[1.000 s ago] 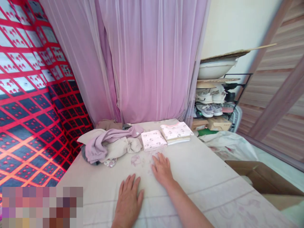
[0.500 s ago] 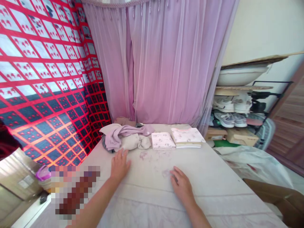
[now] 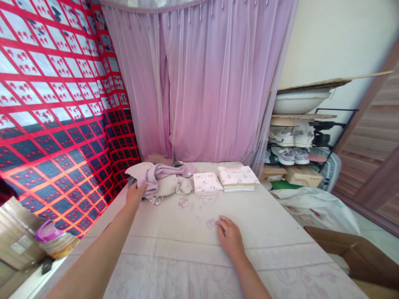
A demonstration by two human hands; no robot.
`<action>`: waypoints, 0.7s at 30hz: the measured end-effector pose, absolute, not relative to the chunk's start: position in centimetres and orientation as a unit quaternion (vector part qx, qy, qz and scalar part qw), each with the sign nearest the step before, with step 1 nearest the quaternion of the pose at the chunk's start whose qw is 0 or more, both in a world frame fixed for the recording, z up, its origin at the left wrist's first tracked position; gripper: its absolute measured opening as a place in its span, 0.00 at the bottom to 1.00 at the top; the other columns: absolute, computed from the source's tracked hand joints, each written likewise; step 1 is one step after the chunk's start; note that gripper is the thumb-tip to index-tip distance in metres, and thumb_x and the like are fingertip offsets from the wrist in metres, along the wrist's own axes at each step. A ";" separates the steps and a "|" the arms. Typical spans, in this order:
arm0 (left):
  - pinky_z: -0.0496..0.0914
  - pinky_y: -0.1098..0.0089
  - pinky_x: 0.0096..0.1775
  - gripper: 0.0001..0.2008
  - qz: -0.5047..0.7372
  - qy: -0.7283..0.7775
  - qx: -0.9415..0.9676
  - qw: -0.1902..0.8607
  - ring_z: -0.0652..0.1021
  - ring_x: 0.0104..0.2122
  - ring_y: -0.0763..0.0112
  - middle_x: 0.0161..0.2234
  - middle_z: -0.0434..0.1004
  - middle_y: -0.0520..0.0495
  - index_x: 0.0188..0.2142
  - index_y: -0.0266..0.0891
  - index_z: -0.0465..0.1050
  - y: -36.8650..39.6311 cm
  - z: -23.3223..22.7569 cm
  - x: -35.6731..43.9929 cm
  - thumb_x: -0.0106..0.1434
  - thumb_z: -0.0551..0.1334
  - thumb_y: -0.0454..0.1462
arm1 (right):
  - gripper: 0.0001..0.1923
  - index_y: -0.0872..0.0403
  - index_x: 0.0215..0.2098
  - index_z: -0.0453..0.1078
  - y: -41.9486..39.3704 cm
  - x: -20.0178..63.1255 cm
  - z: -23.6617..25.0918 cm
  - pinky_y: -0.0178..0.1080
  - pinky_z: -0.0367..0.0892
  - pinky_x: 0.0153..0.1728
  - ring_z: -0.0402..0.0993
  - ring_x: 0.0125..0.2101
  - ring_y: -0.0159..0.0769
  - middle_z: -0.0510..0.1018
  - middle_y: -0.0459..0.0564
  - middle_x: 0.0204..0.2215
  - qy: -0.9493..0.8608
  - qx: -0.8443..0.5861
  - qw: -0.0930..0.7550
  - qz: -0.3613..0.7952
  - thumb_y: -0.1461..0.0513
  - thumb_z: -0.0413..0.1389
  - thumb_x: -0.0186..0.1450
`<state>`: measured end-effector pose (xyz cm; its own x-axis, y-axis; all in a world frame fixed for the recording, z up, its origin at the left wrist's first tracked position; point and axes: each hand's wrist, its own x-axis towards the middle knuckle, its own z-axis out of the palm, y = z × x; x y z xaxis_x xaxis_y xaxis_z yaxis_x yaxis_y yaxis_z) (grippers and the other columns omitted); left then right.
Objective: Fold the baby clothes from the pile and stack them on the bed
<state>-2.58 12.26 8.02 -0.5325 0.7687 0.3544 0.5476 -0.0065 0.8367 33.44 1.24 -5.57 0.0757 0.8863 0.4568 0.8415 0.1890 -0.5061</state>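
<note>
Left hand [image 3: 135, 194] w/ fingers curled onto the edge of the crumpled lilac-and-beige cloth heap [image 3: 158, 182] at frame centre-left, apparently to grip it, while right hand [image 3: 229, 236] lies flat, fingers spread, empty, steadying the pale printed bedsheet [image 3: 280, 232] lower centre.

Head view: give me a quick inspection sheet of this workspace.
Surface: cloth-covered table, pale with faint print.
Job's things: heap of unfolded clothes at the far left; two folded stacks beside it.
Clutter: nothing seen on the table besides the clothes.
Hands: left hand reaches the heap's edge, grip unclear; right hand rests flat on the cloth.
Cables: nothing seen.
Surroundings: pink curtain behind, red patterned blanket left, shoe rack and cardboard box right.
</note>
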 end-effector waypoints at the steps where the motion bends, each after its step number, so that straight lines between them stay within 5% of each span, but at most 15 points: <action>1: 0.71 0.58 0.37 0.17 0.517 0.694 0.490 0.109 0.76 0.33 0.56 0.31 0.76 0.44 0.37 0.37 0.74 11.5 8.0 -1.4 0.51 0.62 0.45 | 0.15 0.52 0.36 0.77 1.2 33.4 -5.6 0.46 0.66 0.52 0.74 0.47 0.42 0.78 0.54 0.45 -0.675 -0.634 0.377 0.031 0.63 0.48 0.61; 5: 0.67 0.59 0.50 0.08 0.382 0.529 0.757 0.012 0.73 0.47 0.57 0.44 0.75 0.41 0.34 0.40 0.73 5.9 6.1 5.0 0.54 0.61 0.39 | 0.17 0.53 0.38 0.77 1.4 33.8 -6.0 0.46 0.68 0.50 0.75 0.46 0.42 0.79 0.55 0.44 -0.655 -0.620 0.428 0.059 0.61 0.47 0.60; 8: 0.65 0.63 0.52 0.09 0.298 0.448 0.838 0.088 0.71 0.53 0.61 0.55 0.70 0.41 0.38 0.40 0.72 0.7 3.6 9.8 0.59 0.56 0.35 | 0.20 0.55 0.41 0.76 1.3 34.2 -5.8 0.46 0.69 0.50 0.75 0.45 0.42 0.80 0.56 0.43 -0.617 -0.619 0.478 0.081 0.58 0.46 0.61; 13: 0.67 0.68 0.43 0.09 0.263 0.436 0.828 0.236 0.76 0.42 0.65 0.42 0.78 0.48 0.40 0.43 0.72 -4.1 1.2 14.0 0.61 0.55 0.35 | 0.23 0.56 0.42 0.76 0.2 33.9 -4.3 0.41 0.74 0.41 0.78 0.40 0.41 0.81 0.56 0.39 -0.576 -0.608 0.525 0.152 0.50 0.46 0.63; 21: 0.66 0.73 0.31 0.15 0.555 0.483 0.525 0.427 0.71 0.27 0.71 0.25 0.71 0.52 0.32 0.39 0.71 -2.8 0.5 13.4 0.59 0.59 0.49 | 0.22 0.52 0.39 0.76 -0.7 33.0 -3.0 0.40 0.72 0.44 0.78 0.40 0.41 0.82 0.53 0.38 -0.634 -0.575 0.472 0.212 0.49 0.46 0.64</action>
<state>13.42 -2.84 0.46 -0.0844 0.9817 0.1709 0.0339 -0.1686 0.9851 32.96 -0.69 -2.96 0.1066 0.9289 0.3545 0.5298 0.2487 -0.8108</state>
